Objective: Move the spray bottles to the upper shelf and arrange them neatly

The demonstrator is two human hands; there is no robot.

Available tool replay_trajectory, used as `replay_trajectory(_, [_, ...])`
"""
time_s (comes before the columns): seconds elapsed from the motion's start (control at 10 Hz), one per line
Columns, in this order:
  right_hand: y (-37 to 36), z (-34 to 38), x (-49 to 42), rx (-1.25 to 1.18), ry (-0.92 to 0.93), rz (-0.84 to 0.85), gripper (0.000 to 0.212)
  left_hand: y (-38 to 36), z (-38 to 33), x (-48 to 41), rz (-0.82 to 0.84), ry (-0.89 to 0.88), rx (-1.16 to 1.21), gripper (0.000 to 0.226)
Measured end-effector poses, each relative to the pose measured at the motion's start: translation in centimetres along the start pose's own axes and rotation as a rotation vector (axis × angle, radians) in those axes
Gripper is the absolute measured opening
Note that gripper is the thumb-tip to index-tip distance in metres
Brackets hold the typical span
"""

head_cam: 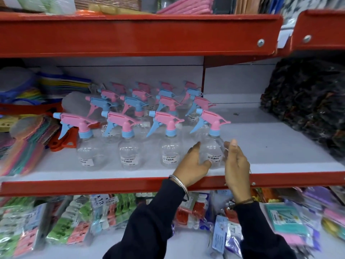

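Several clear spray bottles with pink and blue trigger heads stand in rows on the white middle shelf (pixel 261 146). The front row holds several, and the rightmost of them is the spray bottle (pixel 213 144) between my hands. My left hand (pixel 194 163) cups its left side, with fingers across the lower front by the price label. My right hand (pixel 236 165) presses thumb and fingertips against its right side. The bottle stands upright on the shelf, close to the red front lip (pixel 112 186).
To the right of the bottles is bare white shelf, then a dark bagged bundle (pixel 306 101). Coloured cloths and a red item (pixel 61 141) lie at the left. The red shelf above (pixel 130 34) overhangs. Packets of clips (pixel 74 221) fill the shelf below.
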State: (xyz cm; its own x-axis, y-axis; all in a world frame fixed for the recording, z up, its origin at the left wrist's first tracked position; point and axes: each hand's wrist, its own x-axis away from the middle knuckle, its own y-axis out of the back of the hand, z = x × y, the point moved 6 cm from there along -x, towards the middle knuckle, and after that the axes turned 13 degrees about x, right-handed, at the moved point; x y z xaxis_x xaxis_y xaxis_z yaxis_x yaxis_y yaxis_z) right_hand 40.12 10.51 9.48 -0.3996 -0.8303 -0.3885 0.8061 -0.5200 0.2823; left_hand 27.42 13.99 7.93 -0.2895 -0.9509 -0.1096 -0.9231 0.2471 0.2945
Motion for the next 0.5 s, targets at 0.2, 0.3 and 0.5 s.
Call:
replay_trajectory(0.2, [-0.6,0.1,-0.4,0.006,0.002,0.046,0.075,0.6,0.3,0.4,-0.043,0.003,-0.044,0.085])
replay_trajectory(0.3, [-0.2,0.7,0.2,0.003,0.015,0.022,0.066,0.8,-0.2,1.4,-0.07,-0.023,-0.022,0.075])
replay_trajectory(0.5, [3.0,-1.5,6.4,-0.05,0.005,-0.14,0.035,4.5,-5.1,6.9,-0.33,-0.469,-0.012,0.054])
